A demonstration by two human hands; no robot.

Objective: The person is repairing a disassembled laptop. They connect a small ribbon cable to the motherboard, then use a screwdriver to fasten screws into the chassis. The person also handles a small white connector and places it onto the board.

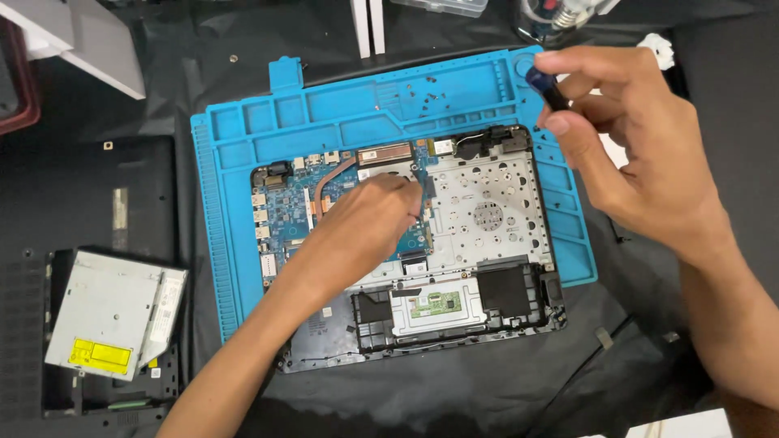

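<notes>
Left hand (369,223) rests, fingers curled, on the circuit board (284,215) mid-frame; right hand (641,142), upper right, pinches a screwdriver (546,88) well apart.

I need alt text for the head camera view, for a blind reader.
A left hand rests on an opened laptop on a blue mat; the right hand holds a dark tool above. An optical drive lies left.

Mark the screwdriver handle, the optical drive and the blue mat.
screwdriver handle (545,88), head view, dark grip between right-hand fingers
optical drive (105,312), head view, middle of its metal top
blue mat (243,130), head view, upper-left compartment
</notes>
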